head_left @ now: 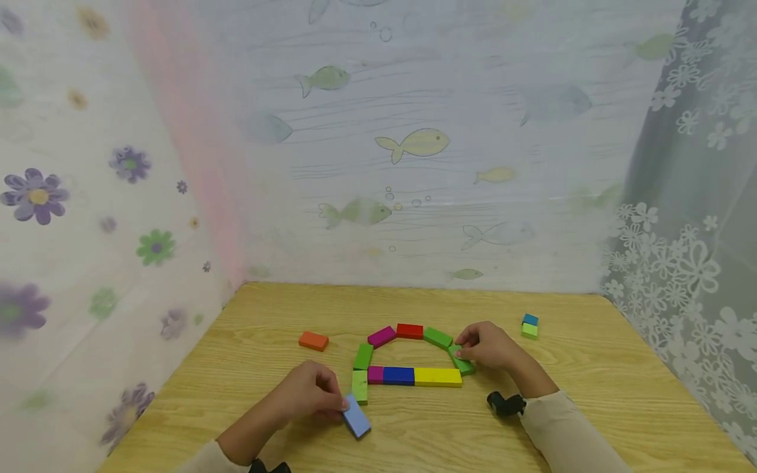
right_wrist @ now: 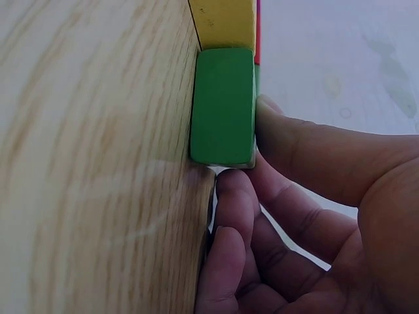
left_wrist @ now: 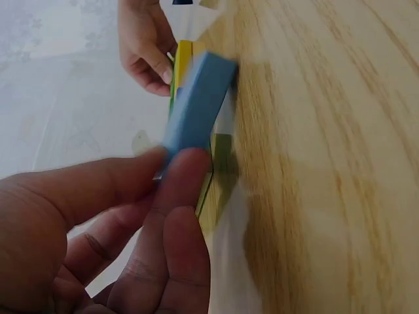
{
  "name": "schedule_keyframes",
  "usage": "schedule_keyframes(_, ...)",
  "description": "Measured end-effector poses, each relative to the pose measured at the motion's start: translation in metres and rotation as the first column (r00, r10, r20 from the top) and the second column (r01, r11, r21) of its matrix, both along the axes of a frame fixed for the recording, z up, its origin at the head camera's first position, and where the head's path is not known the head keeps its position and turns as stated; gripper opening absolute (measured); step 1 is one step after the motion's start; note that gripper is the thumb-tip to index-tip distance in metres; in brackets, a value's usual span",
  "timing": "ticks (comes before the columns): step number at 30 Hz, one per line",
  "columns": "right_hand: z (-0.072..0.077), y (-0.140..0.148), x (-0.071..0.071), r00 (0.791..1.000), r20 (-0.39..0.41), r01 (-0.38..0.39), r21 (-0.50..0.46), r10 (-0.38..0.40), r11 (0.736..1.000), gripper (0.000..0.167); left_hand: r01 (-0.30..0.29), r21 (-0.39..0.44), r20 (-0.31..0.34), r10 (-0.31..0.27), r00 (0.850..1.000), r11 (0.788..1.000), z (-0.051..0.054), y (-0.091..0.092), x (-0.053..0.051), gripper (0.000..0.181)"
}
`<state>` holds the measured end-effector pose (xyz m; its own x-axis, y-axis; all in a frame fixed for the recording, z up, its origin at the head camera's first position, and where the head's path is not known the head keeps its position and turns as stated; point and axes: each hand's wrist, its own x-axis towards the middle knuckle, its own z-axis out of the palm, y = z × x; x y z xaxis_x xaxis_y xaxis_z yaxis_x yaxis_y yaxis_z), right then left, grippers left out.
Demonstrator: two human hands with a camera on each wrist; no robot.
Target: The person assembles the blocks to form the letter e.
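Note:
My left hand (head_left: 307,392) pinches a light blue block (head_left: 357,418) by one end between thumb and fingers. In the left wrist view that block (left_wrist: 200,108) tilts away from the fingertips, a little above the wood. Beside it lies a light green block (head_left: 359,387), the near left end of an arch of coloured blocks. My right hand (head_left: 487,345) holds the green block (head_left: 464,363) at the arch's right end, thumb on its upper face and fingers at its outer side. A yellow block (head_left: 437,377) touches this green block (right_wrist: 224,108) in the right wrist view.
Inside the arch's base, a dark blue block (head_left: 399,376) and a magenta one (head_left: 375,375) line up with the yellow. A red block (head_left: 410,331) tops the curve. An orange block (head_left: 313,340) lies left; a blue block (head_left: 530,320) and a lime block (head_left: 529,331) sit right.

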<state>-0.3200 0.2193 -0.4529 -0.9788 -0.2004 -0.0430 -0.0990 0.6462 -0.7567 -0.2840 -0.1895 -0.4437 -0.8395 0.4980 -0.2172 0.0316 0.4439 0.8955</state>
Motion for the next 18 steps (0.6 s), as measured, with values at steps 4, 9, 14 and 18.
schedule_keyframes(4,0.002,-0.001,0.001,1.0,0.004,0.003,0.0,-0.003,1.0,0.023,0.008,-0.067,-0.047,-0.011,0.999,0.998,-0.001,0.002,0.002,0.016)
schedule_keyframes(9,0.003,-0.003,0.003,1.0,-0.005,0.003,-0.001,-0.003,1.0,0.023,-0.005,-0.138,-0.109,-0.01,0.994,0.99,-0.004,0.005,0.005,0.02)
schedule_keyframes(14,0.002,-0.002,0.002,1.0,-0.008,0.003,0.001,-0.003,1.0,0.023,0.016,-0.172,-0.169,-0.046,0.985,0.985,-0.004,0.011,0.01,0.022)
schedule_keyframes(18,-0.001,0.0,0.0,1.0,-0.004,0.005,0.004,-0.005,1.0,0.022,0.034,-0.192,-0.208,-0.074,0.975,0.981,-0.004,0.015,0.011,0.02)
